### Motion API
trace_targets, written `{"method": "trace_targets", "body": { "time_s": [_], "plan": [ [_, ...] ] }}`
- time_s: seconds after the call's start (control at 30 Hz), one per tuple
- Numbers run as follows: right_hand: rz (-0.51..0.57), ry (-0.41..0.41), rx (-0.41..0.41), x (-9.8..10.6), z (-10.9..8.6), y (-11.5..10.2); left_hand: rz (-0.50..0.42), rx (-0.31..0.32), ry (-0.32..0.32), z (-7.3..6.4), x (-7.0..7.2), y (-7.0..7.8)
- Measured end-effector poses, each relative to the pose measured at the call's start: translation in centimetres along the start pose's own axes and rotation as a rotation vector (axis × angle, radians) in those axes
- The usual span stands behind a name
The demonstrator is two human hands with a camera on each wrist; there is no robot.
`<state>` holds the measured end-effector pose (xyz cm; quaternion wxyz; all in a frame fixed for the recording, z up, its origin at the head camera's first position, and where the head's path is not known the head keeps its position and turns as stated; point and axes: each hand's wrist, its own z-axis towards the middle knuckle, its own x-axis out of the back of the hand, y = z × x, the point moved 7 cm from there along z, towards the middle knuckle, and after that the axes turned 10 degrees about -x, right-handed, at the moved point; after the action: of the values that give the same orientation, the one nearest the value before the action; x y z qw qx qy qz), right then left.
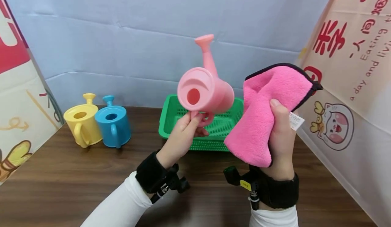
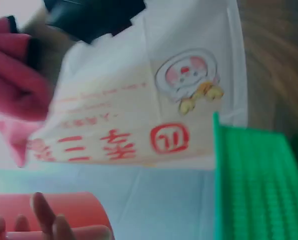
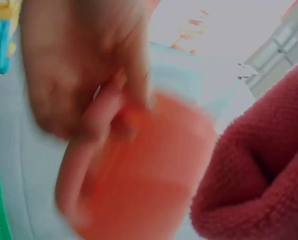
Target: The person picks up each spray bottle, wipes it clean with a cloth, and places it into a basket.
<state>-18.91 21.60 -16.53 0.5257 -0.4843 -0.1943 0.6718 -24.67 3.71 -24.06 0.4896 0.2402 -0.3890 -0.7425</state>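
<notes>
My left hand [image 1: 183,132] grips the handle of a pink watering can [image 1: 224,93], held up in front of the green basket. The can is tilted, its spout pointing up and its top opening facing me. Beside it, my right hand [image 1: 282,135] holds a pink cloth [image 1: 259,118] with black edging and a white tag, the thumb pressed over its front. A small gap lies between cloth and can in the head view. In the right wrist view the can [image 3: 149,185] is blurred, with the cloth [image 3: 253,165] close by.
A green basket [image 1: 163,121] stands on the brown wooden table [image 1: 76,186] behind the hands. At the left, a yellow watering can [image 1: 91,125] and a blue watering can [image 1: 122,128] stand side by side. Printed cloth [image 1: 323,84] hangs at the right, pale blue cloth [image 1: 137,40] at the back.
</notes>
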Motion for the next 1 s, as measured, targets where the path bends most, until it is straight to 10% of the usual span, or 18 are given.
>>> {"method": "trace_targets", "body": {
  "time_s": [0.13, 0.5, 1.0],
  "plan": [
    [0.064, 0.011, 0.079, 0.6, 0.1, -0.9, 0.138, 0.033, 0.003, 2.3, -1.5, -2.4],
    [0.114, -0.067, 0.078, 1.5, 0.9, -1.7, 1.070, 0.084, -0.173, 5.9, -5.7, -7.7],
    [0.068, -0.010, 0.057, 2.4, 1.5, -1.3, 1.267, 0.220, -0.383, 5.8, -8.1, -11.5]
  ]
}}
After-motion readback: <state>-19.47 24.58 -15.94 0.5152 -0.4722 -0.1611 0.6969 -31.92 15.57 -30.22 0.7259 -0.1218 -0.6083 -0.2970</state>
